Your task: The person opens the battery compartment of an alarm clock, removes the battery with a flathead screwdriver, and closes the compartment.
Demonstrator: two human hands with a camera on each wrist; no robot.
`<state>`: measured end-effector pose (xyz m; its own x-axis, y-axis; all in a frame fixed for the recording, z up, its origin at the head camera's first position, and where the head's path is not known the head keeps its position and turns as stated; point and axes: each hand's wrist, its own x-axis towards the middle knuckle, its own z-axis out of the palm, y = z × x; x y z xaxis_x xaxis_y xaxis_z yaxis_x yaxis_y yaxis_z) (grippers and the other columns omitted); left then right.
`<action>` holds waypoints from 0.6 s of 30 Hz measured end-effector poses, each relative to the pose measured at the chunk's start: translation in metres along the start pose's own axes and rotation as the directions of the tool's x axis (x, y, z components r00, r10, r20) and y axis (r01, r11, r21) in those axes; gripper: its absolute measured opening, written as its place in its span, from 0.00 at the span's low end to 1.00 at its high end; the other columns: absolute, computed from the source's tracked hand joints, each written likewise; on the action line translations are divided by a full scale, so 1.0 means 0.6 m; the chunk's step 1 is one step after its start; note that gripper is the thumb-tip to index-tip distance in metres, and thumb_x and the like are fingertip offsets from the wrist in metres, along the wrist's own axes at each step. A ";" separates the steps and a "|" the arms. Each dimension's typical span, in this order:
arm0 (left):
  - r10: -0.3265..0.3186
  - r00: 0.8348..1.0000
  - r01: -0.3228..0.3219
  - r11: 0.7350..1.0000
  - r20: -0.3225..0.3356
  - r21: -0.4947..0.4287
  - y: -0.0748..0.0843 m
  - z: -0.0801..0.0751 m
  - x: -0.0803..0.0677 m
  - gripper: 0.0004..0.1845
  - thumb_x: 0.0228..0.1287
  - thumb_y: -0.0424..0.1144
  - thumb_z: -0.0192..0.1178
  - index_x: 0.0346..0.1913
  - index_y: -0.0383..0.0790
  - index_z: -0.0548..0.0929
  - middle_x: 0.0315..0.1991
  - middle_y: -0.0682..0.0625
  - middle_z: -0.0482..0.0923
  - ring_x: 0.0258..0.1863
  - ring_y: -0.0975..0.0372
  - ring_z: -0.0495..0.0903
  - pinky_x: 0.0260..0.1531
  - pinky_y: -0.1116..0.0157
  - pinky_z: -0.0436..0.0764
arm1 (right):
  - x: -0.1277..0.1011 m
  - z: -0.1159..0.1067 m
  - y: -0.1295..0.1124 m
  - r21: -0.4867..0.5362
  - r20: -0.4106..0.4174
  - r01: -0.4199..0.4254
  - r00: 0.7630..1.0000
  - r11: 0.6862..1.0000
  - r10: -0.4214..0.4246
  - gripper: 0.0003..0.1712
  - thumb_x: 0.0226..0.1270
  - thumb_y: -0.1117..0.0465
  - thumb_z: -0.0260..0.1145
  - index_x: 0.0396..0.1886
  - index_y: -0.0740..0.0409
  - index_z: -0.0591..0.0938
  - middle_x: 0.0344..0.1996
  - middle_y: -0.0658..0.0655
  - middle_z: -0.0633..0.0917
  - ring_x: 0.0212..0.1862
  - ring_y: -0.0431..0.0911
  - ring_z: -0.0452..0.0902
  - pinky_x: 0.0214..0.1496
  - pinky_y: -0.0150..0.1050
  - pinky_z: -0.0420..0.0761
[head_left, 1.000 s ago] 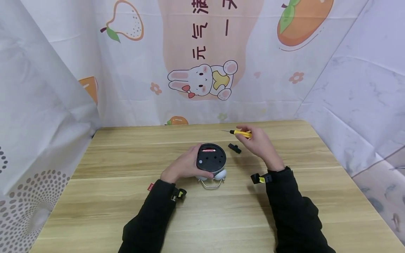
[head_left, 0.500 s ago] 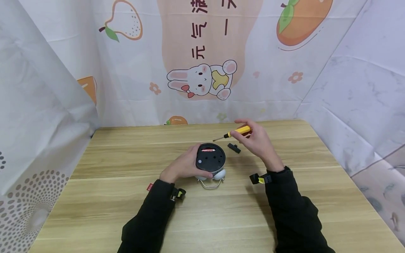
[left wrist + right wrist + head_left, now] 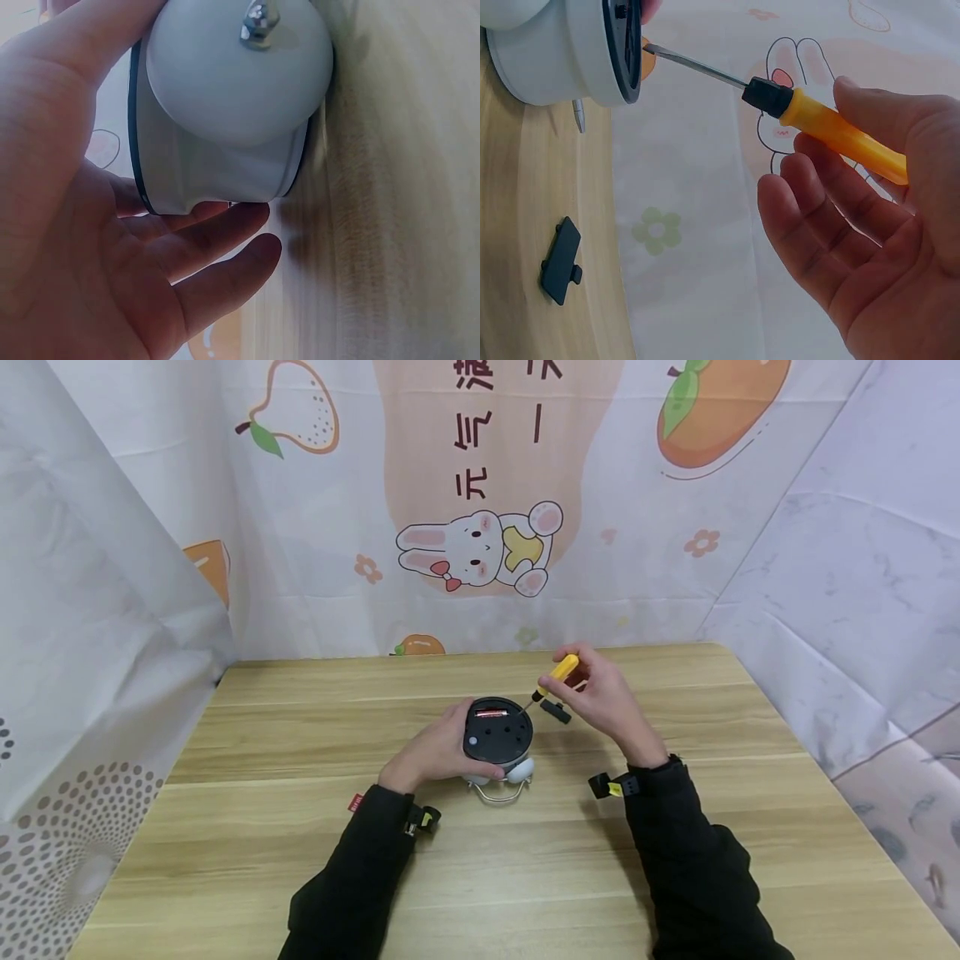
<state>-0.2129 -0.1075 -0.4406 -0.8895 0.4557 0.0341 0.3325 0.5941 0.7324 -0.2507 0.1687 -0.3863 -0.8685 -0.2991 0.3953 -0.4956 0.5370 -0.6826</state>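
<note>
The alarm clock [image 3: 498, 739] is held face-down on the wooden surface [image 3: 300, 827] by the left hand [image 3: 431, 752]; the fingers [image 3: 225, 255] are curled loosely round its white body, with the thumb laid along the near side. The yellow-handled screwdriver [image 3: 552, 679] is pinched in the right hand [image 3: 603, 702] between thumb and fingers [image 3: 817, 225], which are partly bent round the handle; its blade tip is brought to the far edge of the clock's black back, at the open battery compartment, where a red cell is seen. A white bell and a wire handle are seen at the clock's near side. The black battery cover [image 3: 556, 711] lies just right of the clock.
</note>
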 end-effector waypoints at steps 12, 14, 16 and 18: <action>-0.003 1.000 0.003 1.000 -0.004 0.010 -0.002 0.001 0.001 0.61 0.39 0.63 0.82 0.75 0.47 0.62 0.61 0.52 0.70 0.60 0.61 0.72 0.59 0.55 0.74 | 0.001 0.012 -0.001 -0.011 0.001 -0.008 1.000 1.000 0.008 0.22 0.65 0.54 0.75 0.50 0.59 0.78 0.33 0.56 0.83 0.33 0.48 0.81 0.29 0.35 0.79; -0.001 1.000 0.001 1.000 -0.004 0.012 -0.002 0.001 0.001 0.61 0.39 0.63 0.82 0.75 0.47 0.61 0.62 0.51 0.70 0.60 0.61 0.72 0.59 0.55 0.74 | 0.001 0.015 0.000 -0.015 -0.001 -0.017 1.000 1.000 0.017 0.21 0.65 0.53 0.75 0.49 0.59 0.78 0.33 0.56 0.82 0.33 0.48 0.81 0.29 0.35 0.79; 0.001 1.000 -0.001 1.000 -0.003 0.012 -0.003 0.001 0.001 0.61 0.39 0.63 0.82 0.75 0.46 0.61 0.62 0.51 0.70 0.60 0.61 0.72 0.59 0.55 0.74 | 0.001 0.018 0.000 -0.018 -0.005 -0.014 1.000 1.000 0.014 0.21 0.64 0.53 0.76 0.47 0.58 0.78 0.33 0.56 0.82 0.33 0.48 0.80 0.30 0.35 0.79; 0.002 1.000 -0.002 1.000 -0.002 0.014 -0.003 0.000 0.001 0.61 0.39 0.63 0.82 0.75 0.46 0.61 0.62 0.50 0.70 0.60 0.60 0.72 0.59 0.55 0.74 | 0.002 0.021 0.000 -0.021 -0.008 -0.005 1.000 1.000 0.005 0.21 0.63 0.53 0.77 0.45 0.57 0.77 0.33 0.55 0.81 0.32 0.48 0.80 0.30 0.36 0.79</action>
<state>-0.2140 -0.1080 -0.4420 -0.8896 0.4553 0.0369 0.3384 0.6026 0.7227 -0.2518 0.1587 -0.3936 -0.8710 -0.2900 0.3965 -0.4906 0.5554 -0.6715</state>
